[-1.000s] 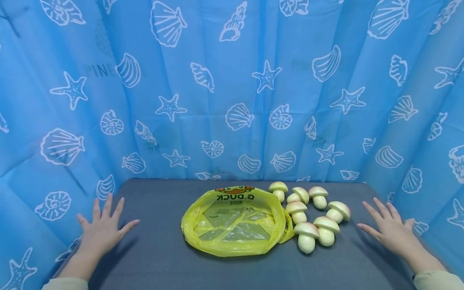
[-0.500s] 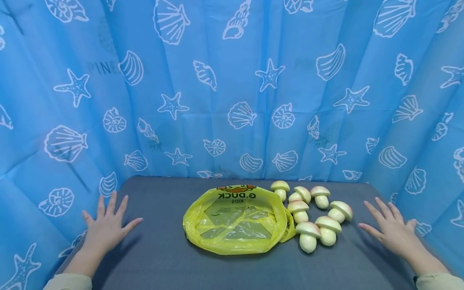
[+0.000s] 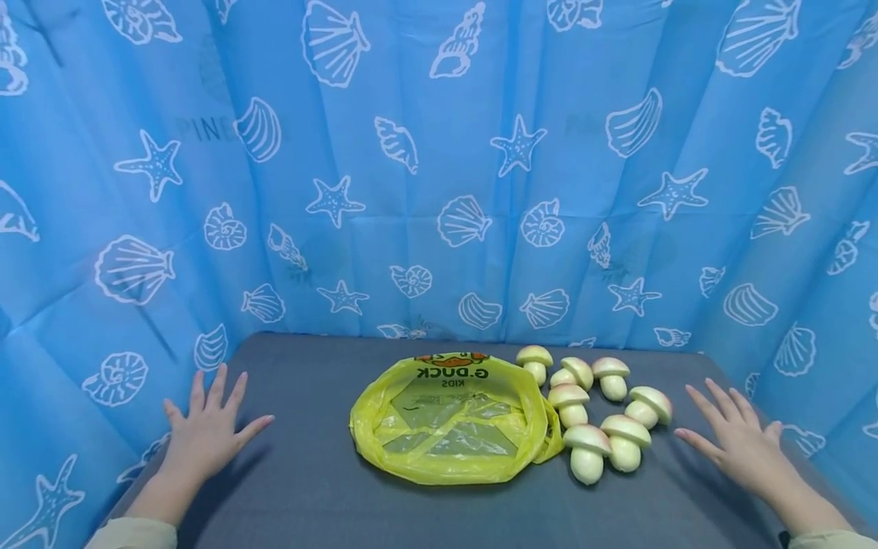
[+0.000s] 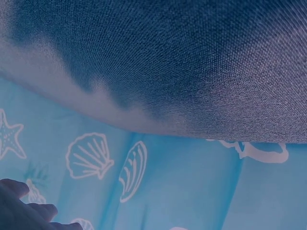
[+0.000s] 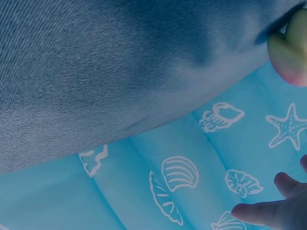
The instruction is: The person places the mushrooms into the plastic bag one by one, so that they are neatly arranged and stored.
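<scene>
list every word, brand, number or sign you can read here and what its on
"G.DUCK", mirrored, on the yellow bag
"KIDS", mirrored, just below it on the same bag
"PINE", faint, on the left part of the blue curtain; the rest of that word is too faint to read
Too faint to read: another dark word on the curtain's right part
Too small to read: fine print below "KIDS" on the bag

My head view is bright and even, with soft shadows on the grey table (image 3: 309, 496) just inward of my left hand (image 3: 203, 437) and right hand (image 3: 742, 446), and white glints on the yellow bag (image 3: 442, 473). My wrist views are dimmer and blue-tinted; in the left one my fingers (image 4: 44, 211) look dark.
</scene>
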The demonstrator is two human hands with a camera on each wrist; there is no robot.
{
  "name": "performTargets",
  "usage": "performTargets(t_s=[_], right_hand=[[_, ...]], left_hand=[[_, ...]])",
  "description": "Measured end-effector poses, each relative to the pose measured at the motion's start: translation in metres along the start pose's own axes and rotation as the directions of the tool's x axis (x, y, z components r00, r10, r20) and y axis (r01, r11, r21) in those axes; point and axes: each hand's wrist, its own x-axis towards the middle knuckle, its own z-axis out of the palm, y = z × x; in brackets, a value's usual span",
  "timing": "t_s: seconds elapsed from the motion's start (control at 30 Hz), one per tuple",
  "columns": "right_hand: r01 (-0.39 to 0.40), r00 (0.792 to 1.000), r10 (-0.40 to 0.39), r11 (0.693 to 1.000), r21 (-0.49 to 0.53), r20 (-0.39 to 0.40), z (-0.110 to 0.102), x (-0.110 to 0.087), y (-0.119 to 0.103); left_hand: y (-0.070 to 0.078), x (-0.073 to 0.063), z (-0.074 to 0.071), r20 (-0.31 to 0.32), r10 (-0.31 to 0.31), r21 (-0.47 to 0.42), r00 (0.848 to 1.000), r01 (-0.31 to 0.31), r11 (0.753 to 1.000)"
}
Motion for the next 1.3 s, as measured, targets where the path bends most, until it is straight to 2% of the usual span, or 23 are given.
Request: performTargets(t_s=[0.3, 0.87, 1.07, 1.3], right_hand=[[0.018, 1.0, -0.018, 1.0, 0.025, -0.005, 0.001, 0.0, -0.008], [0.073, 0.997, -0.072, 0.997, 0.033, -0.02, 0.008, -0.003, -0.027], [0.124, 0.991, -0.122, 0.992, 0.03, -0.053, 0.013, -0.004, -0.035], [0.122, 0.993, -0.122, 0.992, 0.033, -0.007, 0.015, -0.004, -0.047]], left_hand=[[0.001, 0.0, 0.0, -0.008, 0.007, 0.0, 1.0, -0.007, 1.0], [0.01, 0.0, 0.001, 0.057, 0.005, -0.064, 0.998, -0.001, 0.998], [0.011, 0.004, 0.002, 0.092, 0.026, -0.128, 0.995, -0.014, 0.992], [0.02, 0.006, 0.003, 0.123, 0.073, -0.165, 0.99, -0.052, 0.985]])
